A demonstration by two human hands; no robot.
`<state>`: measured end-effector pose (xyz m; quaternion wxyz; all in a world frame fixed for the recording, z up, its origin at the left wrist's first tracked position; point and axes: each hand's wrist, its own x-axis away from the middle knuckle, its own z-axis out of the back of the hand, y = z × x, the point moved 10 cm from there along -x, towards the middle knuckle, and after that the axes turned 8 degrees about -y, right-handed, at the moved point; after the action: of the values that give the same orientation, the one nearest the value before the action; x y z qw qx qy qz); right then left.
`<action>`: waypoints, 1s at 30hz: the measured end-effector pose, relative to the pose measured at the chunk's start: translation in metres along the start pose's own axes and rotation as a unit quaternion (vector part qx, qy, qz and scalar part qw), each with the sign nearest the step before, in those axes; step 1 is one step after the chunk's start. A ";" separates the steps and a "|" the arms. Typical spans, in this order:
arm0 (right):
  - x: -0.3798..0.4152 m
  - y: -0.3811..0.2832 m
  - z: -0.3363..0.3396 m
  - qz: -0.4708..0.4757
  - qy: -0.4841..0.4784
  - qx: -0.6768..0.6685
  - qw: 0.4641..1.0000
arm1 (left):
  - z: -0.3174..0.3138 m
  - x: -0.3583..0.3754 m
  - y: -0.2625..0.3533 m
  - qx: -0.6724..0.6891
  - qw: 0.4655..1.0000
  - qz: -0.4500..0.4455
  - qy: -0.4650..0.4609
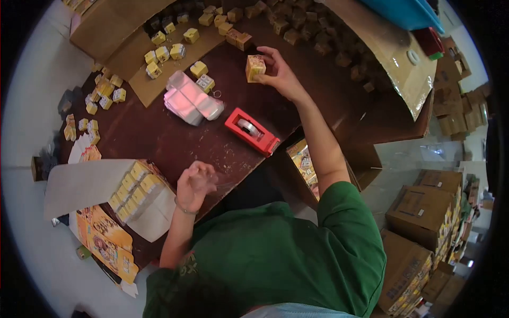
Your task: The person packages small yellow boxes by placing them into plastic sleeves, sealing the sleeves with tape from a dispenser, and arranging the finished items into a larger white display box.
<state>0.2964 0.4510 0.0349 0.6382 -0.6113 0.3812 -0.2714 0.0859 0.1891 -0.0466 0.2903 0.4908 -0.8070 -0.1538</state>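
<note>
My right hand (pixel 279 77) grips a small yellow-and-orange printed box (pixel 255 69) between thumb and fingers, held over the far part of the dark brown table. Smeared by motion, my left hand (pixel 196 184) is near the table's front edge, its fingers seemingly curled; I cannot tell if it holds anything. Between the hands lies a red tape dispenser (pixel 252 131) with a roll of tape in it. A stack of clear plastic bags (pixel 191 98) is beyond it. To the left of my left hand, an open white-lined carton (pixel 154 214) holds several small yellow boxes (pixel 136 185).
Loose yellow boxes (pixel 163 53) lie on cardboard at the back, and more (pixel 105 94) sit at the left. Many brown boxes (pixel 318 40) fill the far right. A printed flat carton (pixel 106 241) is at lower left. Big cardboard boxes (pixel 419 212) are stacked on the right.
</note>
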 end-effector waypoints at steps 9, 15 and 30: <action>0.094 -0.058 -0.146 0.018 -0.121 -0.061 0.991 | -0.059 -0.016 -0.002 -0.044 0.995 -0.001 -0.089; 0.111 -0.052 -0.196 0.047 -0.114 0.047 0.991 | -0.050 0.010 -0.015 -0.019 0.994 0.024 -0.108; 0.120 -0.021 -0.255 -0.060 -0.311 -0.301 0.900 | -0.081 0.033 -0.014 0.144 0.951 -0.016 -0.273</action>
<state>0.1580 0.2049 0.0462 0.4923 -0.8493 0.1893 0.0221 0.1344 0.1559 0.0198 -0.0175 0.4793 -0.8611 -0.1686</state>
